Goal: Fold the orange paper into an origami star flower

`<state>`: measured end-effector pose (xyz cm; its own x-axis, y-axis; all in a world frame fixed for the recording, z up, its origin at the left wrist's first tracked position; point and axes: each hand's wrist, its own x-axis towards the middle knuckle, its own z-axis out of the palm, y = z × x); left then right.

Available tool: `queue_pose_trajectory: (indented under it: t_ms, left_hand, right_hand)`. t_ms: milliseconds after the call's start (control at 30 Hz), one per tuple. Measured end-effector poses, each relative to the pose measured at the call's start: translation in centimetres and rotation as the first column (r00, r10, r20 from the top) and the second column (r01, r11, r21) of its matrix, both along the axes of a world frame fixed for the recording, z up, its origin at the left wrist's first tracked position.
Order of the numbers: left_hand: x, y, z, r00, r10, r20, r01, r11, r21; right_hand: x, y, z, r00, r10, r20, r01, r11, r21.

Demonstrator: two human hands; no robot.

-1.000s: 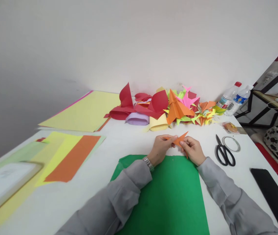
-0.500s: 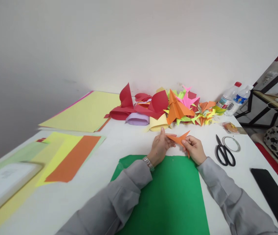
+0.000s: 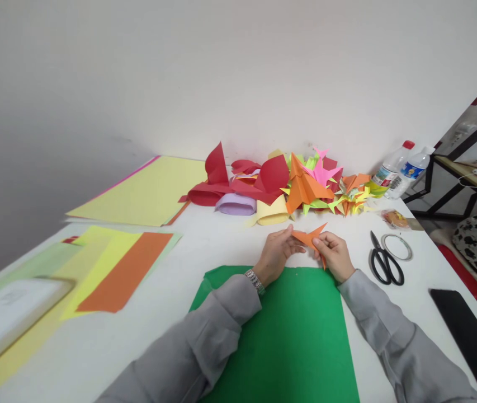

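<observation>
An orange folded paper figure [image 3: 306, 238] with pointed tips is held up between my two hands, over the far edge of a green sheet [image 3: 292, 336]. My left hand [image 3: 275, 252] pinches its left end between thumb and fingers. My right hand [image 3: 334, 254] grips the right part with thumb and forefinger; one point sticks up and another hangs below. The fingers of both hands cover part of the folds. Just beyond my hands lie a yellow paper roll [image 3: 272, 211] and a purple paper roll [image 3: 236, 204].
Folded paper pieces, including an orange plane [image 3: 303, 184], are heaped against the wall. Scissors [image 3: 385, 263], a tape roll [image 3: 397, 247] and a black slab [image 3: 467, 336] lie right. Coloured sheets [image 3: 124, 271] and a white box [image 3: 15, 319] lie left. Two bottles [image 3: 410, 170] stand back right.
My left thumb has come down from its raised position onto the left end of the orange paper figure. My right hand has hardly moved.
</observation>
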<state>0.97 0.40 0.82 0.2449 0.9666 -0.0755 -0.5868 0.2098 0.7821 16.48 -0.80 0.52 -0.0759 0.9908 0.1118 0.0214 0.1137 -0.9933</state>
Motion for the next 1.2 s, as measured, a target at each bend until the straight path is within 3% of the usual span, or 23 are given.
queue_pose_trajectory:
  t_ms: [267, 467, 633, 833, 1200]
  left_hand:
    - [-0.1, 0.1, -0.1, 0.998, 0.062, -0.027, -0.063, 0.998, -0.022]
    - [0.3, -0.3, -0.2, 0.959, 0.039, -0.281, -0.01, 0.994, 0.105]
    - [0.2, -0.2, -0.7, 0.954, 0.055, -0.294, -0.008, 0.987, 0.159]
    - [0.1, -0.2, -0.5, 0.936, 0.091, -0.339, -0.033, 0.984, 0.175]
    - [0.2, -0.8, 0.5, 0.9, 0.114, -0.421, -0.039, 0.982, 0.182]
  right_hand:
    - [0.3, 0.3, -0.3, 0.999, -0.003, -0.05, 0.0, 0.999, -0.049]
    - [0.2, 0.1, -0.3, 0.998, 0.062, -0.001, -0.062, 0.997, -0.047]
    - [0.0, -0.1, -0.1, 0.996, 0.094, -0.012, -0.094, 0.996, -0.006]
    - [0.1, 0.2, -0.4, 0.999, -0.007, 0.051, 0.001, 0.992, 0.123]
    - [-0.7, 0.0, 0.0, 0.983, -0.151, -0.103, 0.153, 0.988, 0.015]
